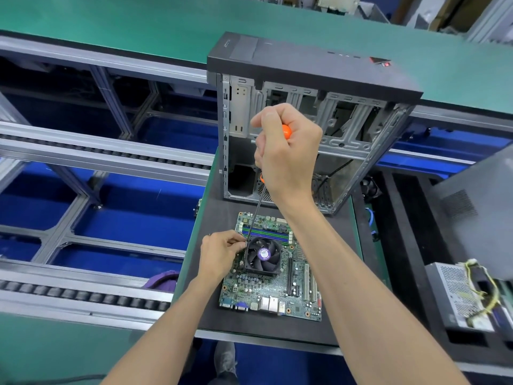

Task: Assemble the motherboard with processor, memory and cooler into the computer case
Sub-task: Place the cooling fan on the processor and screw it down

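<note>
A green motherboard [273, 290] lies flat on a dark mat [219, 215]. A black cooler fan [261, 255] sits on the board, with memory sticks [266, 233] behind it. My right hand [286, 154] grips an orange-handled screwdriver [286, 132] upright; its thin shaft [254, 219] runs down to the cooler's upper left corner. My left hand [220, 255] pinches at the shaft's tip beside that corner. The open computer case [313, 107] stands behind the board, its bare metal inside facing me.
A power supply [462, 297] with yellow wires sits in a black foam tray [402, 245] at the right. A grey panel [483, 209] leans above it. Roller conveyor rails [83, 154] run along the left. A green table [138, 20] lies beyond the case.
</note>
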